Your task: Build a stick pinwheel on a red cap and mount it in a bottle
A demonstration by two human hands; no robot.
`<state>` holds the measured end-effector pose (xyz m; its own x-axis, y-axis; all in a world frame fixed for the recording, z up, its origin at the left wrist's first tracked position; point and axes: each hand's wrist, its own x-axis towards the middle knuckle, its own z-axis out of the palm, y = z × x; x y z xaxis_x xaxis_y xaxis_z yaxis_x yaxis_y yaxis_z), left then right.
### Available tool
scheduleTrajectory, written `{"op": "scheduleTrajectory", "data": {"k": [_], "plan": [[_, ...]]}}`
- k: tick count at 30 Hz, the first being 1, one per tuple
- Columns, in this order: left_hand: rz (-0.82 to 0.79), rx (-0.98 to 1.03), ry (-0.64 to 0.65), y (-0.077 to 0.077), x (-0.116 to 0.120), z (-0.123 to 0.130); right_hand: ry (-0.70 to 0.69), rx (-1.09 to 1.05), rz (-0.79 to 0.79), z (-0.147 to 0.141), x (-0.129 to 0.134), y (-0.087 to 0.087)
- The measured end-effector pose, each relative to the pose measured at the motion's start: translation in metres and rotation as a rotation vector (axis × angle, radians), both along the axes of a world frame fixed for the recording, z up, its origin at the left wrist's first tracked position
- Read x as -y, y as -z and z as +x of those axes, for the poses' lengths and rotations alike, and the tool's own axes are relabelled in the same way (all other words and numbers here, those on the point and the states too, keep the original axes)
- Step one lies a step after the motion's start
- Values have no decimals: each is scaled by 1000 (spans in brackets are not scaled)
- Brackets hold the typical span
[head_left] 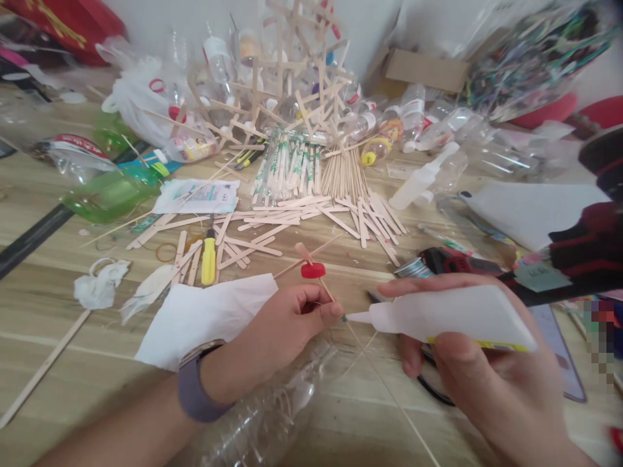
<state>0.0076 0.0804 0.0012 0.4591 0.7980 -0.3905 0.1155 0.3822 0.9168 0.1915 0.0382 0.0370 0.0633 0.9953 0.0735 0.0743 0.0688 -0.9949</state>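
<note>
- Place: a makeshift craft workspace; whether in a home or elsewhere could not be told.
- Surface (109, 363): wood-grained; a pale wall (370, 26) stood behind it.
- Materials: loose flat sticks (362, 223), bundled skewers (342, 174) and clear plastic bottles (413, 113) lay crowded together.
- Structure: a stick lattice (303, 110) rose at the back.
- Tools: a yellow-handled screwdriver (209, 259) lay out; a squeeze bottle (457, 316) was held above.

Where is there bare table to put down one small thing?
Bare table shows at lower left, between the long flat stick, the white paper and the left forearm. A narrower patch lies between the clear bottle and the right hand, crossed by a thin stick. Farther back, craft sticks, skewers and bottles crowd together.
</note>
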Motion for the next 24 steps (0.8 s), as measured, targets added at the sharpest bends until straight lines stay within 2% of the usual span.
{"op": "scheduleTrajectory", "data": {"k": [6,13,18,24], "plan": [[49,-17,18,-3,2,-3,30,20,36,-4,0,-5],[35,9,28,-2,4,-3,92,79,92,-8,8,-16],[12,44,19,-1,6,-2,29,182,83,-4,11,-14],[-4,60,8,-1,6,-1,27,106,78,-4,6,-9]]}}
